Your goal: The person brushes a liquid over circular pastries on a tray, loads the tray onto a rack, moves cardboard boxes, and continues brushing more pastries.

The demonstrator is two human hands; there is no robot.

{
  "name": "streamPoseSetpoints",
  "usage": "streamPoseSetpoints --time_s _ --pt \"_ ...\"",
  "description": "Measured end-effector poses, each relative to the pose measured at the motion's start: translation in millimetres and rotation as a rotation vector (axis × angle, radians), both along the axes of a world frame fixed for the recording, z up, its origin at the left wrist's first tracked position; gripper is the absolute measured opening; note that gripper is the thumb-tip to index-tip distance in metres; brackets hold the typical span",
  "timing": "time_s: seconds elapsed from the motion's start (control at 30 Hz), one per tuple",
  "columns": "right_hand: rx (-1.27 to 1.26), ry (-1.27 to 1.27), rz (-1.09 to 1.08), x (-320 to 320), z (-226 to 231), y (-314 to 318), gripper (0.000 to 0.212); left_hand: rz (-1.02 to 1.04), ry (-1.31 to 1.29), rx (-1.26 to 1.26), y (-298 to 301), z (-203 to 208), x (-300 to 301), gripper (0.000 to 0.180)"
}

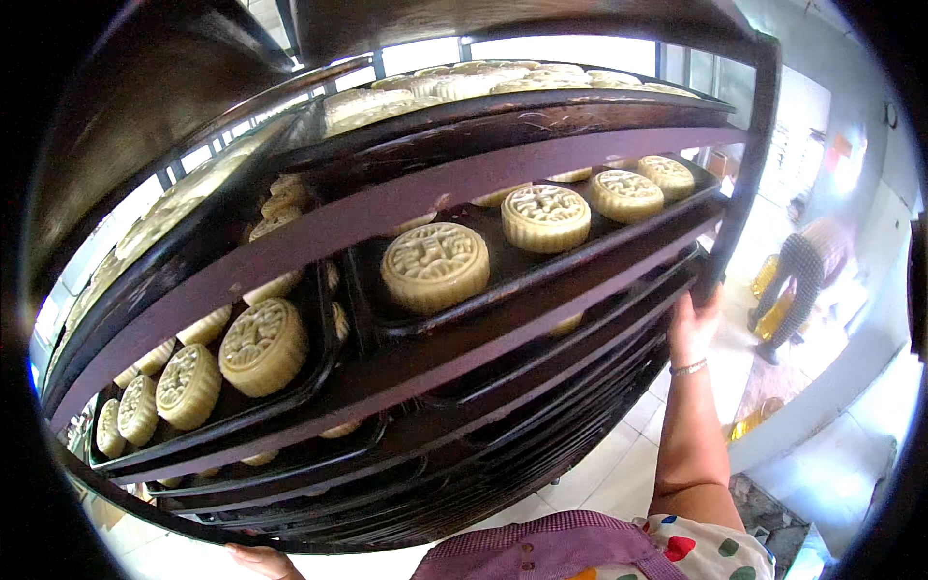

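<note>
A tall dark rack (541, 164) with several tiers fills most of the view, bent by the lens. Trays on it carry pale, round moulded mooncakes (435, 268) with patterned tops and fluted sides. More of these cakes lie on the top tray (483, 114) and in the tray at the left (263, 346). My right hand (694, 324) is closed around the rack's right upright, below the second tier. At the lower edge, only part of my left hand (263, 561) shows, closed against the rack's left upright; most of its fingers are hidden.
Light tiles (609, 474) cover the floor below the rack. To the right, past a pale wall (875, 213), another person (807, 271) bends over near yellow containers (766, 275). A yellow-filled vessel (757, 419) stands nearer. Windows (570, 52) are behind the rack.
</note>
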State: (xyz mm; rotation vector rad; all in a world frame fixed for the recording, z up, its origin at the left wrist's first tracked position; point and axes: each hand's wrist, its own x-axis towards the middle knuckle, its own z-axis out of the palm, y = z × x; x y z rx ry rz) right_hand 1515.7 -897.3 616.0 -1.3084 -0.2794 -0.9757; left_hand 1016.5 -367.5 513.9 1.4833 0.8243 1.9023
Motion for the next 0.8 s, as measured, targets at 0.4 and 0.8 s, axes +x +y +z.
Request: streamPoseSetpoints --time_s 0.4,0.8 --pt "-0.149 0.14 -0.03 368.2 -97.4 -204.7 0.022 0.138 0.167 0.031 -389.8 -0.2 278.1 0.051" --pt "-0.311 0.224 -0.165 419.8 -113.1 -216.0 0.029 0.326 0.272 0.099 -410.2 -20.2 314.3 0.051"
